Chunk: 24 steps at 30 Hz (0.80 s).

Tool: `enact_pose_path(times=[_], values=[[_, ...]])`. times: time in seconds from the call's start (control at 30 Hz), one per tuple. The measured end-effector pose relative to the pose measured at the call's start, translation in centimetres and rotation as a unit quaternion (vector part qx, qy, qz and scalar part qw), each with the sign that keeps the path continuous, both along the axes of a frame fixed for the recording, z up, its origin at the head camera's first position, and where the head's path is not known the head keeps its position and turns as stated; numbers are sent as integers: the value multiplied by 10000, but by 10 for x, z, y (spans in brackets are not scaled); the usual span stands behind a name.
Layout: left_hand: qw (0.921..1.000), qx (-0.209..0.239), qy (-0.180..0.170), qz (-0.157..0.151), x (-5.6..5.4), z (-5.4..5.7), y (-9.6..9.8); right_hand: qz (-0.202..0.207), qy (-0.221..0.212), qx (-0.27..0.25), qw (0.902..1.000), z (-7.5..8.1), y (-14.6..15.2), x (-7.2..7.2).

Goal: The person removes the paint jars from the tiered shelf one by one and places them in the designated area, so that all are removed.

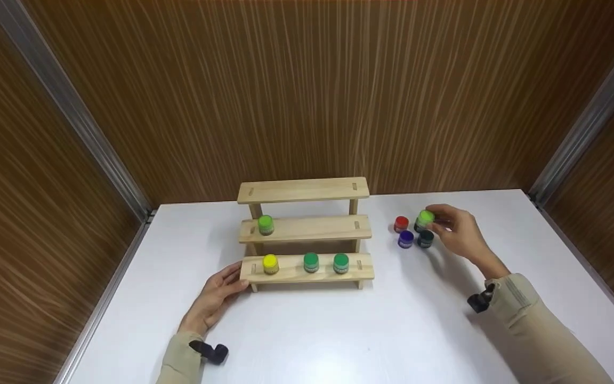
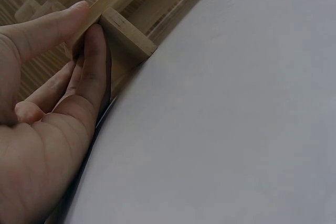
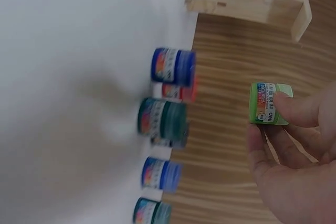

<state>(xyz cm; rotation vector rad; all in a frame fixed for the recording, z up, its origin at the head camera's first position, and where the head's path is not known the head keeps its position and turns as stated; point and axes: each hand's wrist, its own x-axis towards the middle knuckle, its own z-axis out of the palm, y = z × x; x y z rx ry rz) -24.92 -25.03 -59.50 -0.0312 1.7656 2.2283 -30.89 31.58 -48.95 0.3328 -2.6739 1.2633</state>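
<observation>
My left hand [image 1: 213, 298] grips the left end of a three-tier wooden stand [image 1: 307, 189], its thumb along the lowest board's edge and its fingers underneath. In the left wrist view the fingers [image 2: 95, 59] touch the wood next to a leg. My right hand [image 1: 459, 232] pinches a light green paint jar [image 3: 265, 103] between thumb and fingers, raised above the jars at the right. Below it stand a red jar [image 1: 401, 223], a purple-blue jar [image 1: 405, 239] and a dark green jar [image 1: 425, 239]. Another dark jar is partly hidden under the held one.
A yellow jar [image 1: 270, 264] and two green jars [image 1: 311, 262] stand on the lowest board. One light green jar [image 1: 266, 225] is on the middle board's left. The white table [image 1: 307, 336] meets a wood-grain panel [image 1: 307, 96] behind. Several jars show in the right wrist view.
</observation>
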Motion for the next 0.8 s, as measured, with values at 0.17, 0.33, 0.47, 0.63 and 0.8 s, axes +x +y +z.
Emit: enact_pose_path(times=[0.17,0.33,0.47,0.63,0.8], values=[[9999,23,102,-35,1,0,0,-146,-99,8,9998,-6,13,4],[9999,62,138,-57,1,1,1,-215,-206,28,9996,-12,23,7],[9999,74,109,-44,1,1,1,-260,-262,28,9993,-17,30,8],[10000,45,62,0,1,0,1,-316,-441,28,9985,-22,37,8],[10000,-2,92,-5,1,1,1,-336,-550,37,9979,-28,43,7]])
